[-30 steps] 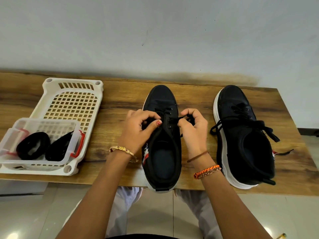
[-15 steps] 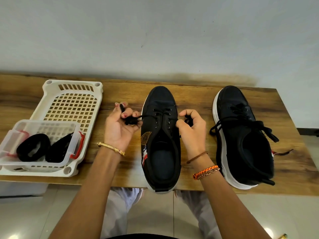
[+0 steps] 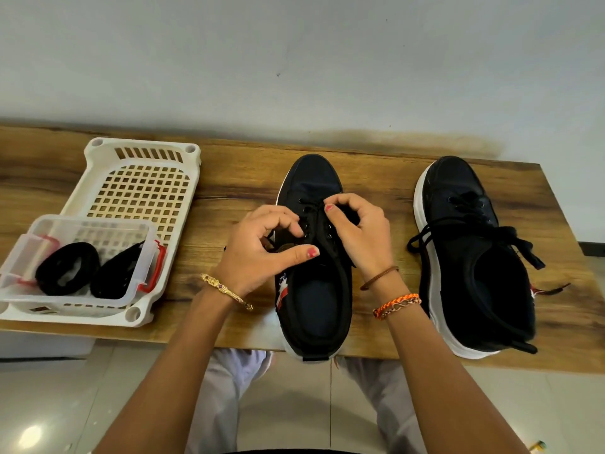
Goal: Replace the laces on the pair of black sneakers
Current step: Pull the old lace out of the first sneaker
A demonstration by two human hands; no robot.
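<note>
On the wooden table (image 3: 376, 188), both hands, left (image 3: 262, 247) and right (image 3: 360, 234), pinch the middle sneaker's (image 3: 314, 290) lace (image 3: 311, 204).

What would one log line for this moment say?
step: lacing middle shoe | left hand: at eyelets | right hand: pinching lace | other shoe: laced, untied | spare laces: in clear box

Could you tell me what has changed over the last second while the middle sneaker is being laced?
The left hand, which had swung out to the left pulling lace half a second ago, has come back to the middle sneaker. The right hand has shifted slightly toward the toe, staying closed on the lace. The other sneaker, white basket and clear box stayed put.
</note>
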